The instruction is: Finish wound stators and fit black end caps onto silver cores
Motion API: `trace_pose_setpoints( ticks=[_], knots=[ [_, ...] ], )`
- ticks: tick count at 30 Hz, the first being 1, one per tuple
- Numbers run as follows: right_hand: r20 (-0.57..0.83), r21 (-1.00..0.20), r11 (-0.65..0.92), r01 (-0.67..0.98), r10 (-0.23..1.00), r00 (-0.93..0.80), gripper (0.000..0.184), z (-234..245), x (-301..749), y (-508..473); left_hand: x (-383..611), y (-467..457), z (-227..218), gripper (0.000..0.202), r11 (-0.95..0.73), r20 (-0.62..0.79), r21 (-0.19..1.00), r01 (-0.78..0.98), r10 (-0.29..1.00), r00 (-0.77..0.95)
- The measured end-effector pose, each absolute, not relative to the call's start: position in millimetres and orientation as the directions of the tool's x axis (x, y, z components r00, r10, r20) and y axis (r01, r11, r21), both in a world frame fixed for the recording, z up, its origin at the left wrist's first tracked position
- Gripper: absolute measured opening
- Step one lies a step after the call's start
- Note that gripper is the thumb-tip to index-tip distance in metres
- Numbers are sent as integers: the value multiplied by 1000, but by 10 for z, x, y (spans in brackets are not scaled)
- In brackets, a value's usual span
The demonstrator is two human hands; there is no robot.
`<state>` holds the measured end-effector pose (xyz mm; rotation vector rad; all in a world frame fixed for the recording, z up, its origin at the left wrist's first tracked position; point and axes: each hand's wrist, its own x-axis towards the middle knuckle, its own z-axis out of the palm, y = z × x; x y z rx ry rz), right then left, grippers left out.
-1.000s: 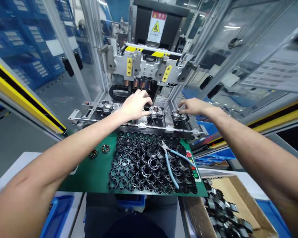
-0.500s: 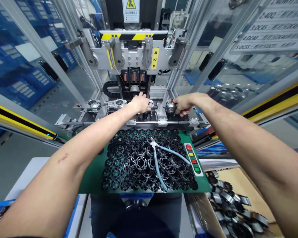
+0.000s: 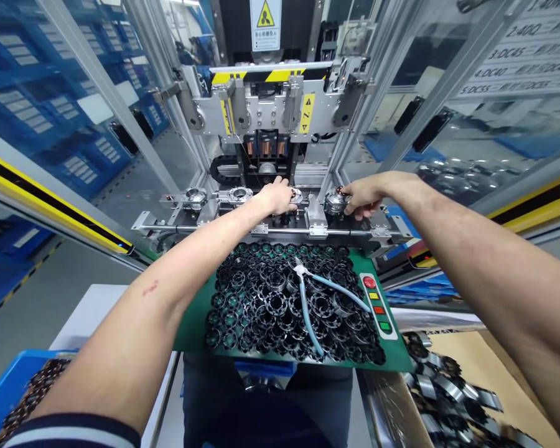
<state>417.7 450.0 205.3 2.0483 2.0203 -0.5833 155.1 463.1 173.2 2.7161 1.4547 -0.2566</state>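
Note:
My left hand reaches to the third round station of the machine. Its fingers are curled around a metal-rimmed stator core, mostly hidden by the hand. At the rightmost station, my right hand has thumb and fingers closed at the side of a stator with copper wire showing on top. Two more round metal holders, the left one and its neighbour, sit further left in the row. Cutting pliers with light blue handles lie open on many black stator cores.
The green tabletop carries the cores and a button panel. A striped machine head hangs above the stations. Right, a cardboard box holds more cores; left, a blue bin holds copper-coloured parts. Yellow-black strips flank the frame.
The view has shifted left, so everything appears further right and the blue bin shows more. Both hands stay at the same two stations.

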Motion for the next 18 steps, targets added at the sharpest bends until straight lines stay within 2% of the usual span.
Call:
trace_pose_setpoints(
  ticks=[3,8,11,14,15,16,18],
  knots=[
    [-536,-100,-114,988,843,43,39,2047,4120,4441,1554,4620,1743,45,-564,-164,-54,824,819,550],
    [-553,-111,-172,979,829,83,23,2155,4017,4404,1558,4604,1754,42,-574,-159,-102,812,815,557],
    [-493,-146,-175,974,866,82,30,2453,4035,4475,1552,4617,1748,43,-583,-157,-116,804,810,565],
    [-387,-154,-129,980,920,60,64,2861,4111,4459,1545,4657,1787,44,-596,-166,-122,794,801,576],
    [-346,-146,-99,984,937,43,69,2990,4145,4397,1542,4673,1812,45,-604,-168,-122,787,794,584],
    [-306,-134,-64,989,952,21,70,3102,4181,4294,1537,4688,1838,46,-614,-166,-122,780,787,594],
    [-230,-117,9,993,973,-36,60,3246,4255,3961,1523,4703,1875,50,-634,-149,-120,764,773,617]
  ],
)
